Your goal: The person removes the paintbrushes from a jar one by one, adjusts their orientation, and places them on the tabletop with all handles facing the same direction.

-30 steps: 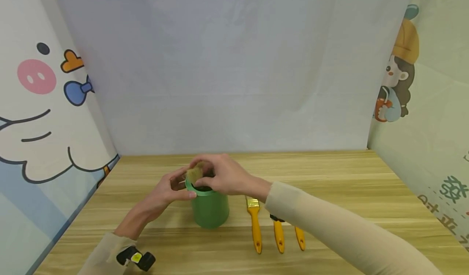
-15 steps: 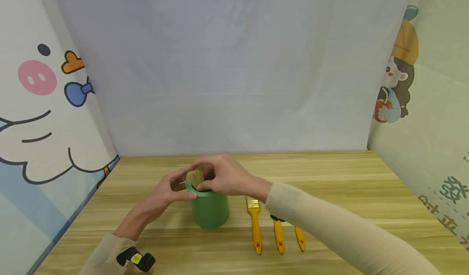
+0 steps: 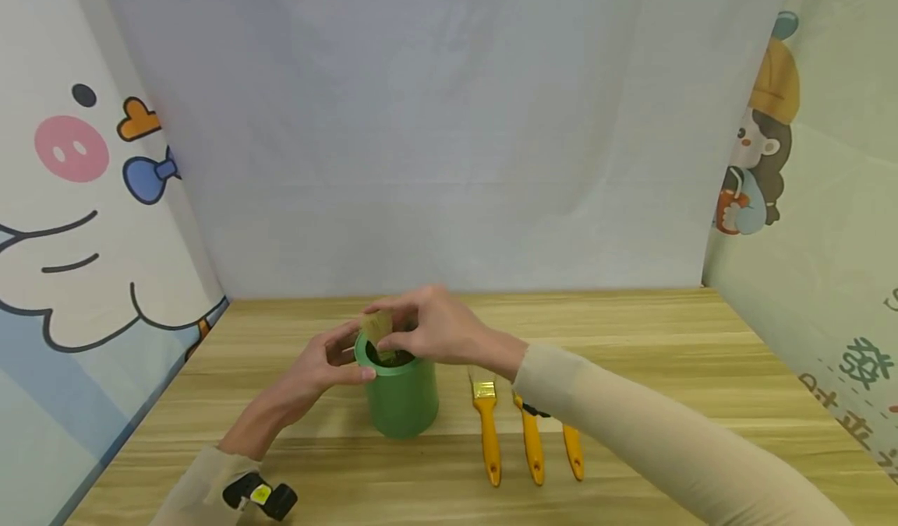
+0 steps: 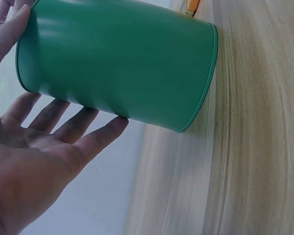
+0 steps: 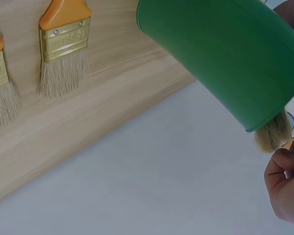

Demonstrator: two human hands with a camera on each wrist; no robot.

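Observation:
A green cylindrical cup stands on the table. My left hand holds it around its upper left side, the thumb at the front rim. In the left wrist view the same hand's fingers lie along the wall of the cup. A paintbrush stands in the cup, bristles up; its handle is hidden inside. My right hand reaches over the opening and pinches the brush by its top end. In the right wrist view, bristles poke past the rim beside the right hand.
To the right of the cup lie three paintbrushes with yellow-orange handles: a left one, a middle one and a right one. My right sleeve covers part of the latter two. A pale cloth wall rises behind the table.
My right hand has lifted slightly and the bristles have come up a little with it, after sitting lower half a second ago. The left hand and the cup have kept their place.

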